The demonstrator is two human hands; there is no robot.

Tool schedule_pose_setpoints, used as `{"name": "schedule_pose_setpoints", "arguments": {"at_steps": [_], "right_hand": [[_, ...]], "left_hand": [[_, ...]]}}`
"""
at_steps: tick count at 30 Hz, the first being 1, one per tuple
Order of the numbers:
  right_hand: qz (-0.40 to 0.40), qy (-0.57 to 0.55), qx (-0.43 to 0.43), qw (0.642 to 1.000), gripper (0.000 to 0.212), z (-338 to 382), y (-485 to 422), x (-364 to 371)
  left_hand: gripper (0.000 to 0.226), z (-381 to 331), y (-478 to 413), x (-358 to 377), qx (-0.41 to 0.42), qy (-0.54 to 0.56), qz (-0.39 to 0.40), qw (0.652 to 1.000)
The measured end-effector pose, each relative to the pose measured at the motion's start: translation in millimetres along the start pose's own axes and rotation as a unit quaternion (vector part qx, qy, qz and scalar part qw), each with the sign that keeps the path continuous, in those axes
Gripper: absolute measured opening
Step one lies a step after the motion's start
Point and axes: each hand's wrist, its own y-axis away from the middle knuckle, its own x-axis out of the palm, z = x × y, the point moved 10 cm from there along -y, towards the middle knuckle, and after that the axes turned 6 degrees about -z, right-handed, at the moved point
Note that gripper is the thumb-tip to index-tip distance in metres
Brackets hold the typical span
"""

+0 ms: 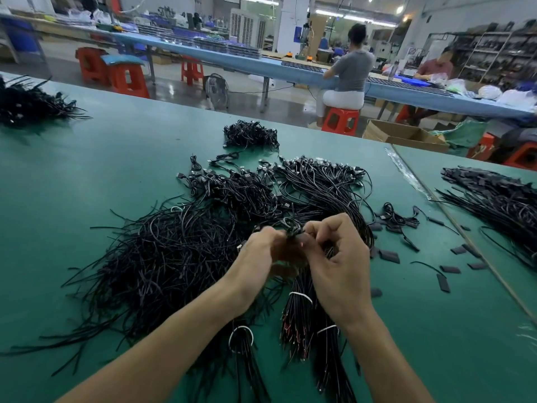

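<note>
Left hand (261, 248) and right hand (340, 257) meet just above the cable pile (180, 257) on the green counter (87, 170); fingers of both curl in, pinching a small coiled cable (292, 228) between them; left is motion-blurred. Looks light, thin, springy; loops likely unwind if slackened; best pinched across the loops mid-coil.

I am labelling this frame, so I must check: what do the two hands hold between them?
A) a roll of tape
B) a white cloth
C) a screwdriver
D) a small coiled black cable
D: the left hand and the right hand both pinch the small coiled black cable.
</note>
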Motion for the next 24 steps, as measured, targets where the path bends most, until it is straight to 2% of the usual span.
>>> {"name": "schedule_pose_setpoints", "arguments": {"at_steps": [3, 6, 10, 14, 16, 17, 20, 24], "right_hand": [[0.037, -0.051, 0.011, 0.998, 0.047, 2.4, 2.4, 7.6], [0.071, -0.037, 0.025, 0.996, 0.045, 0.7, 5.9, 18.2], [0.068, -0.063, 0.094, 0.991, 0.039, -18.7, 14.0, 24.7], [0.066, -0.080, 0.136, 0.985, 0.028, -33.8, 18.3, 24.1], [0.060, -0.083, 0.163, 0.981, 0.024, -42.0, 17.7, 20.2], [0.049, -0.086, 0.173, 0.980, 0.026, -45.3, 16.5, 16.2], [0.007, -0.058, 0.165, 0.984, 0.034, -47.2, 9.5, 2.4], [-0.005, -0.072, 0.163, 0.984, 0.034, -44.9, 9.1, 2.5]], "left_hand": [[0.056, 2.0, -0.8, 1.0, -0.052, 0.106, 0.027, 0.993], [0.076, -1.8, -0.4, 1.9, -0.062, 0.121, 0.044, 0.990], [0.078, -11.6, -5.0, -0.3, -0.036, 0.138, 0.052, 0.988], [0.049, -17.4, -1.1, -4.9, 0.016, 0.064, 0.060, 0.996], [0.029, -19.9, 2.9, -7.4, 0.042, -0.013, 0.062, 0.997], [0.030, -18.0, 3.6, -9.1, 0.047, -0.058, 0.055, 0.996], [0.057, -6.1, 1.9, -21.4, 0.056, -0.167, -0.007, 0.984], [0.046, 0.7, 0.5, -32.9, 0.088, -0.230, -0.098, 0.964]]}}
